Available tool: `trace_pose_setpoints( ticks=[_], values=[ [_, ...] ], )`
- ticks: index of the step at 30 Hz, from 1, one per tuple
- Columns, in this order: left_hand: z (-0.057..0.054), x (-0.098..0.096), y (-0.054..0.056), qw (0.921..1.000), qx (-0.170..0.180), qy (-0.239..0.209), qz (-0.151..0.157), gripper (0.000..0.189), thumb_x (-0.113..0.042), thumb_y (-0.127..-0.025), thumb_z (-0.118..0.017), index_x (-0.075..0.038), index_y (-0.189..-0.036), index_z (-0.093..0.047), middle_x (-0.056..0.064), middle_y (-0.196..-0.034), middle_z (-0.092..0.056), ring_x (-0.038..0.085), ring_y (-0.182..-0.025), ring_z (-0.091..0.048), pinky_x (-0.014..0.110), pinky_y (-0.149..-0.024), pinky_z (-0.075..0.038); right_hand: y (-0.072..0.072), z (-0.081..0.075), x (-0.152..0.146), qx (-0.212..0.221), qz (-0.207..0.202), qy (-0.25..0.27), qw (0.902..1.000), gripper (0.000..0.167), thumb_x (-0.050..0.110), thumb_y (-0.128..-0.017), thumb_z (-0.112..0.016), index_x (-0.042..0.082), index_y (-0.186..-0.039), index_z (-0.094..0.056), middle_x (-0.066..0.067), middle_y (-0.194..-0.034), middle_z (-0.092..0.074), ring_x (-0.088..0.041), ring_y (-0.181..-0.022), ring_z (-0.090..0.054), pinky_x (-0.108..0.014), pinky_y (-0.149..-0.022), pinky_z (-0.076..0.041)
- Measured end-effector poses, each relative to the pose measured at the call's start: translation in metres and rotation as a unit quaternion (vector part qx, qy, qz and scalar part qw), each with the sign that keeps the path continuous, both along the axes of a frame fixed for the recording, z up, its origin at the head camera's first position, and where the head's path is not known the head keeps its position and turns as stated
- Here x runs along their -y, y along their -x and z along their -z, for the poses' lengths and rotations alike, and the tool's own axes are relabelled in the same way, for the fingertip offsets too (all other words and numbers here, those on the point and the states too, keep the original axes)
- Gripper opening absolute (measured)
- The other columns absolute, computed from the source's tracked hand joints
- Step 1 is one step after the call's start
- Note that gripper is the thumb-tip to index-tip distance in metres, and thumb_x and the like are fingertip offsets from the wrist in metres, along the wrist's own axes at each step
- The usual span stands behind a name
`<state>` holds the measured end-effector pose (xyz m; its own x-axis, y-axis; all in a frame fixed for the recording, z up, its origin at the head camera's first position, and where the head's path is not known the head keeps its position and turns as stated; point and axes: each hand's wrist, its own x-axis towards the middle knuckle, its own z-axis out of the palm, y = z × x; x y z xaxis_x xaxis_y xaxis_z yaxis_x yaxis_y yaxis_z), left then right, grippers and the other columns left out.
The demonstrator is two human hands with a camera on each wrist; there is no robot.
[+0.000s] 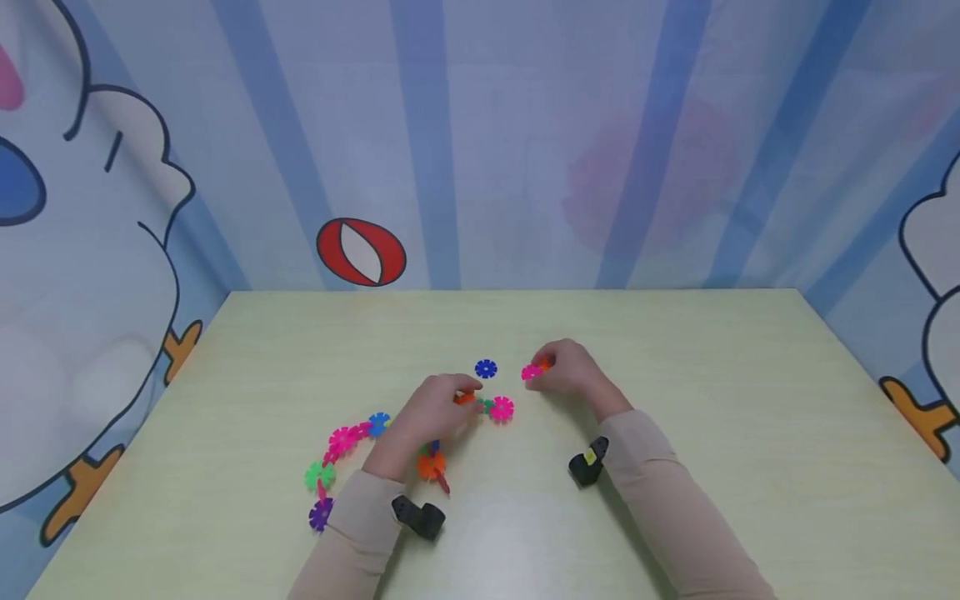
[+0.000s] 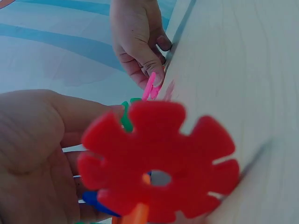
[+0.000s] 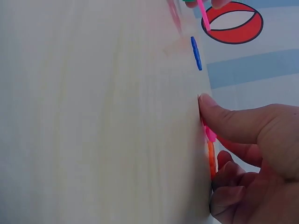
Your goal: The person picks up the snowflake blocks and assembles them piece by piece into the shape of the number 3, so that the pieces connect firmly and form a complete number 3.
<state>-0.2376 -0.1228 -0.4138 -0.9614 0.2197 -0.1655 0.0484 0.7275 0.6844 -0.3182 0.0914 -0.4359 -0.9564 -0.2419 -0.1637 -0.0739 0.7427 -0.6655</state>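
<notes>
My left hand (image 1: 438,408) pinches a chain of notched plastic snowflake discs near an orange disc (image 1: 465,398). Beyond its fingertips the chain ends in a green disc (image 1: 487,406) and a pink disc (image 1: 502,409). A large red disc (image 2: 159,158) fills the left wrist view, close to the palm. At the table surface, my right hand (image 1: 570,368) has thumb and fingers around a loose pink disc (image 1: 531,372). An orange disc (image 1: 546,364) lies beside it, partly hidden by the fingers. A blue disc (image 1: 486,368) lies flat between the hands.
More joined discs, including a pink disc (image 1: 343,440), a green disc (image 1: 319,476) and a purple disc (image 1: 321,514), curve left of the left forearm. An orange disc (image 1: 431,466) shows on its right side. The table (image 1: 675,333) meets a printed backdrop (image 1: 510,167).
</notes>
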Motion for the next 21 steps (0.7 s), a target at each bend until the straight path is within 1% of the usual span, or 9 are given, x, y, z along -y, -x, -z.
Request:
trace_pose_setpoints(
  ticks=[2,5,9,11,13,15,18,21],
  values=[
    [-0.001,-0.001,0.001,1.0,0.006,-0.003,0.007,0.039,-0.017,-0.093,-0.064,-0.009,-0.131,-0.06,0.012,-0.129,-0.059,0.025,-0.1,-0.053,0.027,-0.067,-0.048,-0.002,0.0,0.0,-0.005,0.004,0.01,0.9999,0.035,0.015,-0.078,-0.079,0.0,-0.106,-0.065,-0.014,-0.105,-0.062,-0.028,-0.097,-0.055,-0.041,-0.089,-0.047],
    [-0.001,-0.004,0.004,0.9997,0.011,-0.002,0.02,0.043,-0.017,-0.091,-0.066,-0.009,-0.133,-0.058,0.012,-0.128,-0.059,0.024,-0.099,-0.054,0.027,-0.068,-0.05,-0.006,0.0,-0.001,-0.01,0.028,0.032,0.999,0.033,0.013,-0.078,-0.078,-0.001,-0.105,-0.064,-0.014,-0.1,-0.061,-0.026,-0.09,-0.054,-0.036,-0.082,-0.048],
    [0.001,-0.006,0.007,0.9992,0.01,0.009,0.037,0.045,-0.016,-0.089,-0.068,-0.009,-0.132,-0.058,0.011,-0.125,-0.06,0.024,-0.102,-0.055,0.032,-0.078,-0.053,-0.016,0.001,-0.001,0.014,0.072,0.078,0.9942,0.025,0.01,-0.083,-0.073,-0.002,-0.102,-0.063,-0.012,-0.092,-0.061,-0.02,-0.078,-0.056,-0.027,-0.068,-0.05],
    [0.003,-0.007,0.009,0.9988,0.01,0.016,0.046,0.045,-0.016,-0.088,-0.07,-0.009,-0.131,-0.059,0.011,-0.123,-0.061,0.025,-0.105,-0.055,0.037,-0.085,-0.053,-0.022,0.002,0.0,0.033,0.083,0.103,0.9906,0.02,0.007,-0.085,-0.071,-0.002,-0.101,-0.063,-0.011,-0.088,-0.06,-0.018,-0.072,-0.058,-0.025,-0.063,-0.052],
    [0.004,-0.009,0.01,0.9979,0.006,0.027,0.058,0.045,-0.015,-0.088,-0.07,-0.008,-0.13,-0.059,0.01,-0.121,-0.061,0.026,-0.109,-0.055,0.04,-0.093,-0.05,-0.03,0.002,0.0,0.044,0.084,0.127,0.9873,0.019,0.004,-0.085,-0.069,-0.003,-0.101,-0.062,-0.011,-0.086,-0.06,-0.016,-0.067,-0.06,-0.025,-0.062,-0.054],
    [0.005,-0.01,0.01,0.9971,0.001,0.036,0.067,0.044,-0.015,-0.087,-0.071,-0.007,-0.13,-0.059,0.011,-0.12,-0.062,0.027,-0.111,-0.055,0.042,-0.098,-0.047,-0.04,0.002,0.0,0.049,0.076,0.144,0.9854,0.02,0.002,-0.086,-0.068,-0.004,-0.104,-0.062,-0.01,-0.084,-0.06,-0.015,-0.065,-0.062,-0.026,-0.063,-0.056],
    [0.007,-0.011,0.011,0.9957,-0.014,0.049,0.078,0.044,-0.014,-0.087,-0.071,-0.005,-0.129,-0.06,0.012,-0.122,-0.061,0.029,-0.114,-0.055,0.044,-0.101,-0.045,-0.057,0.001,0.001,0.046,0.054,0.164,0.9839,0.026,0.001,-0.086,-0.067,-0.005,-0.111,-0.064,-0.011,-0.083,-0.061,-0.015,-0.064,-0.065,-0.028,-0.065,-0.058],
    [0.008,-0.012,0.011,0.994,-0.028,0.064,0.084,0.043,-0.016,-0.087,-0.071,-0.005,-0.127,-0.061,0.013,-0.124,-0.06,0.03,-0.116,-0.053,0.045,-0.101,-0.044,-0.071,0.0,0.004,0.036,0.041,0.164,0.985,0.025,0.003,-0.086,-0.068,-0.002,-0.111,-0.067,-0.009,-0.082,-0.063,-0.014,-0.066,-0.065,-0.027,-0.064,-0.057]
  ],
)
